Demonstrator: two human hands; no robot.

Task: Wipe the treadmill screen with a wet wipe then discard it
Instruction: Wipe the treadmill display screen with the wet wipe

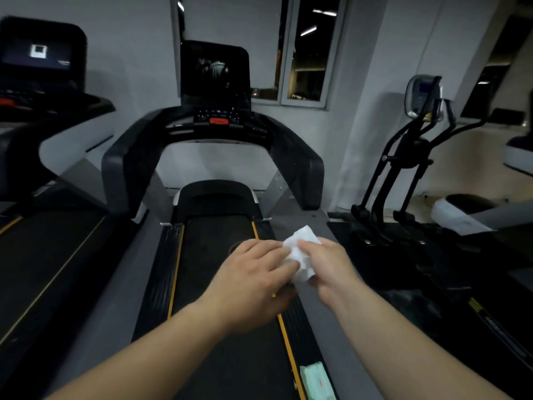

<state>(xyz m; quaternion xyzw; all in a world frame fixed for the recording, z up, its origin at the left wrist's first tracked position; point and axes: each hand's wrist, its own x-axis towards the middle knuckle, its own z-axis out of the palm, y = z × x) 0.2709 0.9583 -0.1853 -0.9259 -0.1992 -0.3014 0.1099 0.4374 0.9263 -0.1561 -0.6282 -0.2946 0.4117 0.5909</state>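
A white wet wipe [300, 249] is held between both hands, low over the treadmill belt [219, 249]. My left hand [251, 281] pinches its left edge with fingers curled. My right hand [326, 267] grips its right side, thumb on top. The wipe is partly folded and bunched. The dark treadmill screen [215, 75] stands upright straight ahead, well beyond my hands, above a console [219, 119] with an orange button. A green wet-wipe pack [315, 381] lies on the treadmill's right side rail near the bottom edge.
Black handrails [300, 166] curve round both sides of the console. Another treadmill [43, 111] with a lit screen stands to the left. An elliptical trainer [415, 168] stands to the right. A window [288, 47] sits in the wall behind the screen.
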